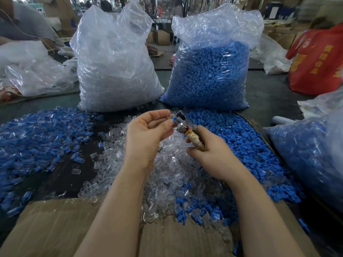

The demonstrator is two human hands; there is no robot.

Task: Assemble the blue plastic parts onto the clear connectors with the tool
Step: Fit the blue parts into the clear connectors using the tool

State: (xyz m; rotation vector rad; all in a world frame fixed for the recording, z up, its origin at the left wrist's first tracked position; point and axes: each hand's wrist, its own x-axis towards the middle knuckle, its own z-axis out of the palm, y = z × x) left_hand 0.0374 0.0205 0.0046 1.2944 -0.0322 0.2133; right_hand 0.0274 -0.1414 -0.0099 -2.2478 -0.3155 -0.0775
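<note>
Right hand (209, 154) grips the tool (187, 127) above the clear connectors (167, 164). My left hand (146, 130) pinches a blue plastic part (174, 119) at its head. I'd seat it squarely before squeezing.

Soft, even overhead light fell with faint shadows; glare streaked the clear bag (115, 58); edges bowed and background blurred
</note>
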